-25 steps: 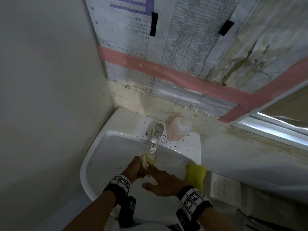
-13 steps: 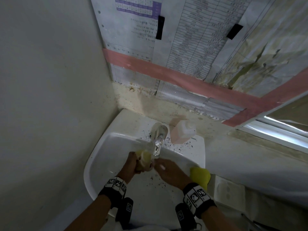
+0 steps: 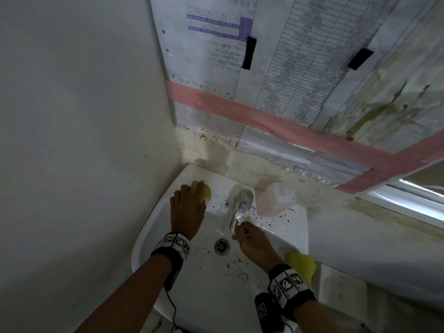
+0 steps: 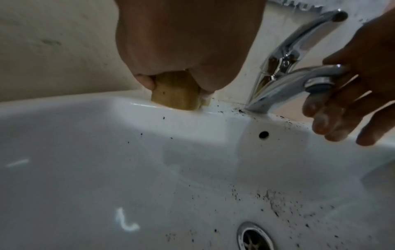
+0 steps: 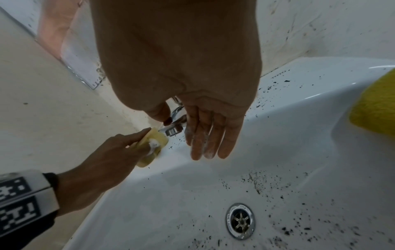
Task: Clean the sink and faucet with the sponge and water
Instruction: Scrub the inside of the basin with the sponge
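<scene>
Sink (image 3: 216, 181) rim, back-left: sponge (image 3: 203, 191) is pressed down for scrubbing, clamped in left hand (image 3: 187, 210) fingers, faucet (image 3: 241, 204) spout is pinched by soapy right hand (image 3: 252, 241) fingers; next, black specks (image 3: 240, 263) probably must be wiped toward the drain (image 3: 221, 246) and rinsed.

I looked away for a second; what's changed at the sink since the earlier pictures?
The left hand carried the sponge from under the faucet spout back and left onto the rear rim of the sink, where it presses it. The right hand moved up and took the spout tip between thumb and fingers. The yellow cloth, bottle and black specks stayed put.
</scene>
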